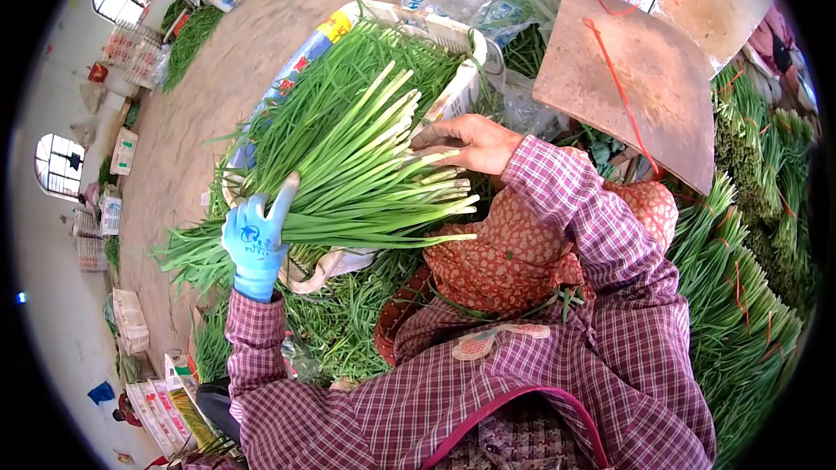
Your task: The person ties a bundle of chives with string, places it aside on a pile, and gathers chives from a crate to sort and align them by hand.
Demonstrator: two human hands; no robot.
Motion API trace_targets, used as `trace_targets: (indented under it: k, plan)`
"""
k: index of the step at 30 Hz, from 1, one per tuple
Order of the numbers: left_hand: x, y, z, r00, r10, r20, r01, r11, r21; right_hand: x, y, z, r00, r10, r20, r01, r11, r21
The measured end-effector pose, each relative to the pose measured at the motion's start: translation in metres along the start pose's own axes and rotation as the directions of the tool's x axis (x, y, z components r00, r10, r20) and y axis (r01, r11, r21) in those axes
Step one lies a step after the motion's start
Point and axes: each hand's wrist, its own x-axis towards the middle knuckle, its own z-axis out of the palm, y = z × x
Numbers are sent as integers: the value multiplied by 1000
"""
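Observation:
My left hand, in a blue glove, grips a thick bunch of garlic chives around its leafy part, with the thumb lying on top. The pale cut ends of the stems fan out to the right. At those ends is my right hand, bare, its fingers closed on some stems; the fingertips are partly hidden. Beneath and behind the bunch, more loose chives fill a white plastic crate, which has a blue printed sack along its left side.
A brown board with a red tie across it stands at upper right. Tied chive bundles are stacked along the right. Loose greens lie below the crate. Crates line the far left wall, with other people in the distance.

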Motion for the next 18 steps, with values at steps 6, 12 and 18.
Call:
trace_targets:
  k: [6, 12, 18]
  plan:
    - [4, 4, -3, 999, 34, 0, -34, 999, 0, 11, -4, 5, 988, 143, 53, -145, 989, 24]
    - [5, 5, -2, 1000, 16, 23, -15, 999, -34, 1, -18, 2, 986, -30, -165, -5, 978, -207]
    - [-16, -17, 6, 988, -50, 145, 48, 999, 14, -42, 24, -57, 789, 225, -572, -608, 426, -670]
